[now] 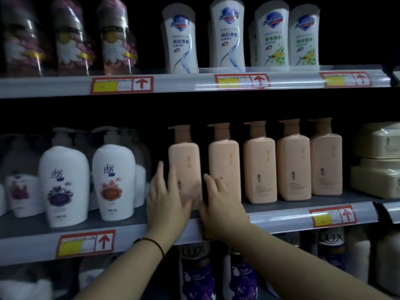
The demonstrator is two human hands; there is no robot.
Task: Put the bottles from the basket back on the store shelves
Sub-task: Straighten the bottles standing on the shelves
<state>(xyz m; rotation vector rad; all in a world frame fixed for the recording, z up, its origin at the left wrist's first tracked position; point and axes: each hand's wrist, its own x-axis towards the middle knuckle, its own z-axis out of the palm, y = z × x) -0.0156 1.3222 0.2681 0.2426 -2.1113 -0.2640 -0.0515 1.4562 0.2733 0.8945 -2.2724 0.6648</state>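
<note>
- Dim store aisle; grey shelves (pixel 28 232) with red-framed price tags (pixel 85 243) along the front edges.
- Top shelf, left to right: three dark floral bottles (pixel 69 37), then four white bottles (pixel 227 37) with blue shield logos.
- Middle shelf, left: white pump bottles (pixel 65 185) with flower labels, upright.
- Middle shelf, centre to right: five peach pump bottles in a row, upright.
- Left hand (pixel 166 202): fingers straight and spread, laid against the left side and front of the leftmost peach bottle (pixel 184 163); dark bracelet (pixel 154 243) on the wrist.
- Right hand (pixel 223 202): fingers loosely extended, touching the second peach bottle (pixel 224 156) low down; not grasping it.
- Far right: cream packs (pixel 378 161), stacked.
- Bottom shelf: purple bottles (pixel 198 276).
</note>
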